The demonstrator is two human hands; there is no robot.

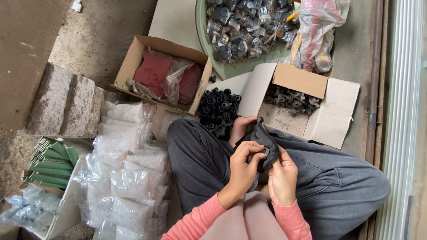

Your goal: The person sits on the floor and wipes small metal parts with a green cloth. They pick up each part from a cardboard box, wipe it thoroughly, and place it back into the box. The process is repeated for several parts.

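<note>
I sit cross-legged on the floor in grey trousers. My left hand [242, 166] and my right hand [281, 175] meet over my lap, both gripping a dark grey cloth [267, 143]. A small round metal-looking part [265, 152] shows between my fingertips, pressed into the cloth. My bare foot [240, 126] pokes out just beyond the cloth. A heap of small black round parts [219, 109] lies on the floor right in front of my knees.
An open cardboard box [307, 102] holds dark parts. Another box [162, 73] holds red sheets and plastic. A green basin [231, 66] is filled with bagged parts. Clear bags [129, 178], green rods [51, 164] and stone blocks [66, 102] lie left.
</note>
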